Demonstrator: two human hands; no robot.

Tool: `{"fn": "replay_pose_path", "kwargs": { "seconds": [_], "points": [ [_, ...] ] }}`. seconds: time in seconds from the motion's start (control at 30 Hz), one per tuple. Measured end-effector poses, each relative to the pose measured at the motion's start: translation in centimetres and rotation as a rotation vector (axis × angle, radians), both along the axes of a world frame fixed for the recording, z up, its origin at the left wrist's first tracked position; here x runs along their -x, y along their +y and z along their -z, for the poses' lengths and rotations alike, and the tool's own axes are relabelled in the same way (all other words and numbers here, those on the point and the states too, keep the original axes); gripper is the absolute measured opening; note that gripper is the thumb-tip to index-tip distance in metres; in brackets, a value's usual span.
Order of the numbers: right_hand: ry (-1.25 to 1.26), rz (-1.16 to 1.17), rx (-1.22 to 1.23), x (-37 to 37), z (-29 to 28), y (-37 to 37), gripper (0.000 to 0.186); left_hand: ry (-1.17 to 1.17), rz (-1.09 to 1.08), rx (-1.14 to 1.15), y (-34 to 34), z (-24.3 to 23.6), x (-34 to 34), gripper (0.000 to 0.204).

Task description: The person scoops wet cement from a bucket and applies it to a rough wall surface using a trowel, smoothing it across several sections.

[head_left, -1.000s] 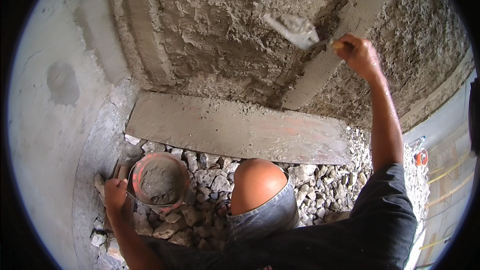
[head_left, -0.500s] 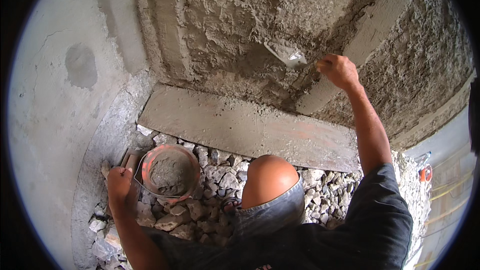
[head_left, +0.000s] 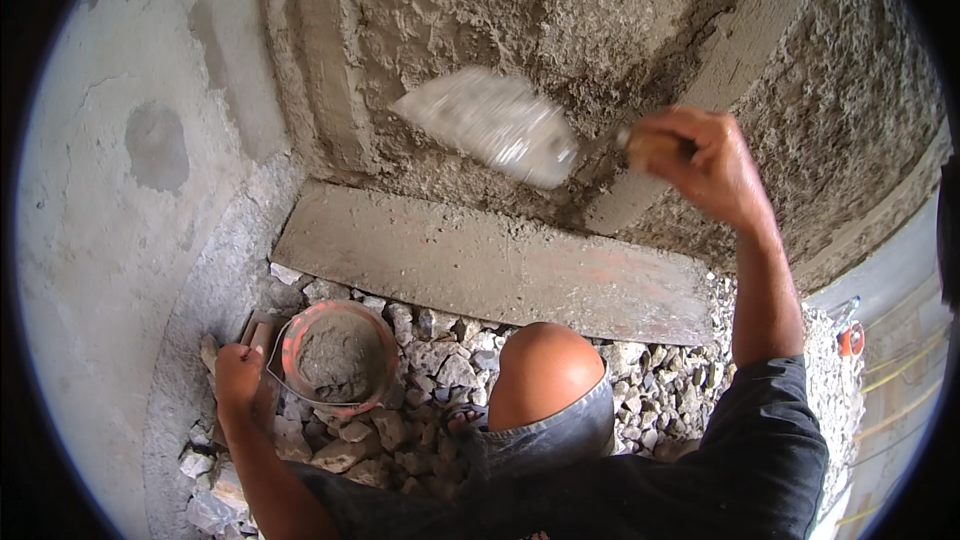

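My right hand [head_left: 705, 160] is closed round the wooden handle of a pointed trowel [head_left: 490, 130]. Its wide blade is smeared by motion in front of the rough mortar-covered wall [head_left: 590, 10]. Low at the left, my left hand [head_left: 238, 377] is closed on a narrow brown board [head_left: 264, 332], whose grip is hidden beneath the fingers. Just right of that hand stands an orange-rimmed bucket [head_left: 378, 390] of grey mortar [head_left: 338, 355], its wire handle hanging toward the fingers.
A long mortar-smeared plank [head_left: 470, 250] lies along the wall's foot, over broken stones [head_left: 440, 355]. My bent knee [head_left: 548, 375] is close to it. A smooth grey wall [head_left: 90, 240] bounds the left. A smooth mortar strip [head_left: 740, 50] runs up the rough wall.
The trowel blade has swung left and looks larger, nearer to me. My right hand has come slightly right and down with it. The left hand and bucket have hardly shifted.
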State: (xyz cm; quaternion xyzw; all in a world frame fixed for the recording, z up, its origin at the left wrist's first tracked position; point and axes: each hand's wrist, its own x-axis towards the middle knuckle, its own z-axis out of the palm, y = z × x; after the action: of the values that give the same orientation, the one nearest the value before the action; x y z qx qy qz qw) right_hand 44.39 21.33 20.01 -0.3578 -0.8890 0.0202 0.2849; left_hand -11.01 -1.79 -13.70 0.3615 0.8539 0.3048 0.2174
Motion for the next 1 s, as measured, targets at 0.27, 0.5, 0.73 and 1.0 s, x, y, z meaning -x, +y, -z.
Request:
{"fn": "replay_pose_path", "kwargs": {
  "seconds": [0.27,0.5,0.73,1.0],
  "points": [
    [0.230,-0.635,0.893,4.4,7.9,-2.4,0.034,0.071,0.026,0.160,-1.2,-4.0,-0.6,0.032],
    [0.882,0.020,0.574,-12.1,6.5,10.9,0.016,0.240,-0.014,-0.124,-3.1,1.9,3.1,0.041],
    [0.174,0.278,0.309,-8.3,3.2,2.7,0.013,0.222,0.061,0.038,-0.5,3.9,1.1,0.040],
    [-0.611,-0.172,0.091,11.8,22.2,-1.2,0.012,0.195,0.041,0.340,2.2,4.2,-3.1,0.073]
  ]
}}
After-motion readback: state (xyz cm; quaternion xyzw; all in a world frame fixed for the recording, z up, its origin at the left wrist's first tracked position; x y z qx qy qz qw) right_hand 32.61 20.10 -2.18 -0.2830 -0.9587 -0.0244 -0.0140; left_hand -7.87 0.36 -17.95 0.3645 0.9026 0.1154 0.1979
